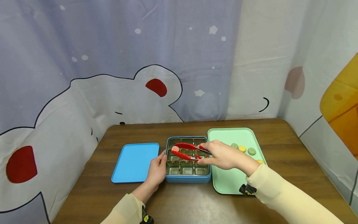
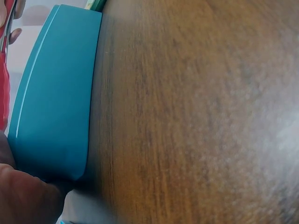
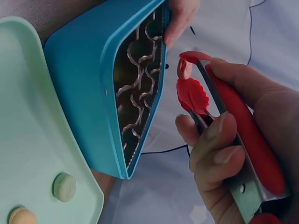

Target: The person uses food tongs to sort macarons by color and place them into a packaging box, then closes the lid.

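Observation:
My right hand (image 1: pixel 225 155) grips red-tipped tongs (image 3: pixel 252 135) with metal arms. Between their tips sits a pink macaron (image 1: pixel 175 149), held above the left part of a blue box (image 1: pixel 188 179). Inside the box is a shiny insert (image 1: pixel 186 169) divided into several square compartments. My left hand (image 1: pixel 157 169) rests against the box's left wall, its fingers extended along the side. In the right wrist view, the macaron (image 3: pixel 185 70) shows edge-on between the tong tips, beyond the box rim. The left wrist view shows the box's near wall (image 2: pixel 58 93) beside that hand.
A light green tray (image 1: pixel 226 183) stands right beside the box, bearing several macarons, among them a green macaron (image 1: pixel 251 151) and a yellow macaron (image 1: pixel 242 149). Left of the box lies a flat blue lid (image 1: pixel 134 163). A patterned curtain (image 1: pixel 195 62) hangs behind the wooden table (image 1: pixel 193 205).

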Tool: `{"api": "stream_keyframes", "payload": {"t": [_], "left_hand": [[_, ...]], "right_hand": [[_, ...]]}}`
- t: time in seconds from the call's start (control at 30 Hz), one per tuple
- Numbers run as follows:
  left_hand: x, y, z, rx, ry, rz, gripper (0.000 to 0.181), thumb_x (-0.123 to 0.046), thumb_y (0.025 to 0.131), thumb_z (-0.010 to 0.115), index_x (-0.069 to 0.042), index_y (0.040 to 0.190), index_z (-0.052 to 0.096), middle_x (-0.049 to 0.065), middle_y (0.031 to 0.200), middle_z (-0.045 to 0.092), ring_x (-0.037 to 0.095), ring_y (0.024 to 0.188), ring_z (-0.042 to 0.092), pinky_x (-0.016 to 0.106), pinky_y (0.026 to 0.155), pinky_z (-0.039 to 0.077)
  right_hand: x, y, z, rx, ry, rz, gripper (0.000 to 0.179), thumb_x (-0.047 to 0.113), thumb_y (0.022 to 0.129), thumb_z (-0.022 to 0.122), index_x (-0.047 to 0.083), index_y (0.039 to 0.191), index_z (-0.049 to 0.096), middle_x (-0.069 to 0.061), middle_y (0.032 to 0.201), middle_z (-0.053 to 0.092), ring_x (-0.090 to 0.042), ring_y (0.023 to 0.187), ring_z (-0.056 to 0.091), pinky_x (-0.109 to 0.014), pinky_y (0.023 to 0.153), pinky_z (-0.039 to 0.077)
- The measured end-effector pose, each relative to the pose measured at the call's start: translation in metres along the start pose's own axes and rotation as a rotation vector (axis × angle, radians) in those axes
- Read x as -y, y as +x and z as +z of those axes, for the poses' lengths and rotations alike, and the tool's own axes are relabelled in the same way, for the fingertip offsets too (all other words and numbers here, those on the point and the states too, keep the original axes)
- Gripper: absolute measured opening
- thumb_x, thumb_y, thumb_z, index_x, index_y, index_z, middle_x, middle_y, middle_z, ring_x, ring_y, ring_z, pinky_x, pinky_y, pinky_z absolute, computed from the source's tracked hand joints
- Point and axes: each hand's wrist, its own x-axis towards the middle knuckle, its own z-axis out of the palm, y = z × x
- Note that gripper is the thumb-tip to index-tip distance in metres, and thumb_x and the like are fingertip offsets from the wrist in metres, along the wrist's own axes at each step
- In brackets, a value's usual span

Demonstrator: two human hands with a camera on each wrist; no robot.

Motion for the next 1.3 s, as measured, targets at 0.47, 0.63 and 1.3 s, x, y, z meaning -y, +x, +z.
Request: {"api": "stream_keyframes", "payload": {"t": [0.47,0.63,1.3], "left_hand": [[0.005,0.001,0.0,-0.004,-0.015,-0.004,0.047,-0.018,0.116,0.045,0.004,0.158,0.044,0.019,0.156,0.052,0.034,0.148,0.042,0.054,0.117,0.038],[0.006,0.001,0.0,-0.004,-0.018,0.002,0.047,-0.018,0.116,0.044,0.005,0.157,0.044,0.017,0.158,0.05,0.032,0.149,0.04,0.052,0.118,0.038],[0.004,0.003,0.002,-0.01,-0.001,-0.01,0.047,-0.018,0.116,0.044,0.0,0.159,0.044,0.018,0.143,0.064,0.032,0.137,0.055,0.052,0.109,0.048]], "right_hand": [[-0.006,-0.014,-0.005,-0.04,-0.04,0.052,0.066,0.048,0.096,0.078,-0.004,0.135,0.065,-0.006,0.121,0.072,-0.026,0.113,0.068,-0.047,0.098,0.055],[-0.016,-0.032,-0.016,-0.053,-0.063,0.038,0.033,0.045,0.097,0.078,0.015,0.107,0.068,0.01,0.086,0.061,-0.011,0.078,0.057,-0.033,0.074,0.052],[-0.077,-0.125,-0.051,-0.156,-0.056,0.249,0.036,0.049,0.096,0.078,0.017,0.093,0.061,0.009,0.067,0.045,-0.005,0.061,0.041,-0.024,0.055,0.039]]}}
